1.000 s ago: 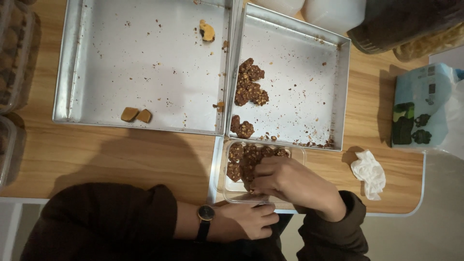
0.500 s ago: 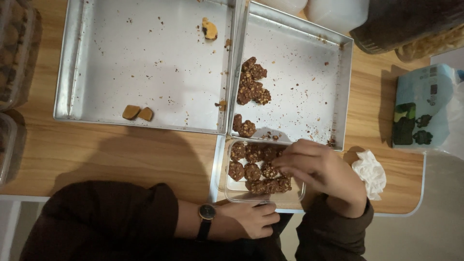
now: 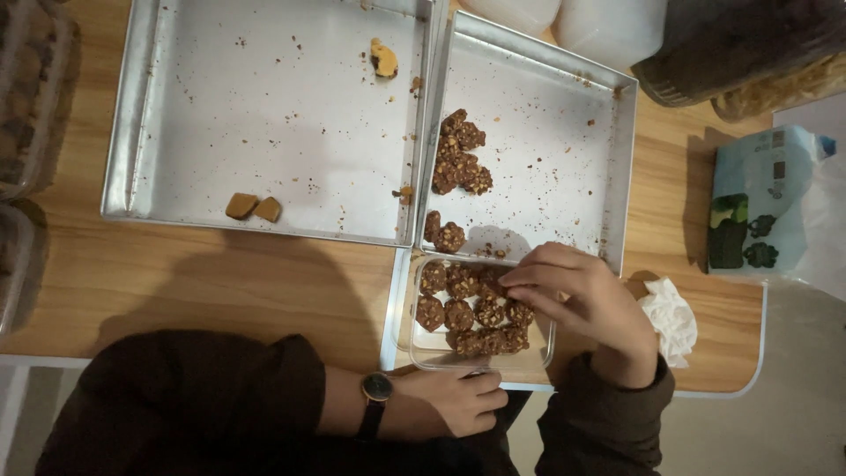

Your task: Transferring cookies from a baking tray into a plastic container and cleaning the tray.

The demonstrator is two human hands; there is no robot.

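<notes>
on the wooden table point(image 3: 220, 282) two large metal baking trays are sitting side by side: the left tray point(image 3: 264, 115) is carrying only two small tan pieces point(image 3: 254, 208) and one yellowish bit point(image 3: 383, 58), while the right tray point(image 3: 564, 159) is holding a cluster of dark nutty cookies point(image 3: 458, 159). just below the right tray a clear plastic container point(image 3: 480, 313) is lying, filling with rows of the same cookies. the right hand point(image 3: 582, 304) is hovering over the container's right side, fingers curled and pinching at a cookie there, though whether it is actually gripping one i cannot tell. the left hand point(image 3: 454, 401), wearing a wristwatch point(image 3: 376, 388), is loosely curled against the container's near edge, steadying it. a crumpled white tissue point(image 3: 670, 317) is resting just beside the right wrist.
</notes>
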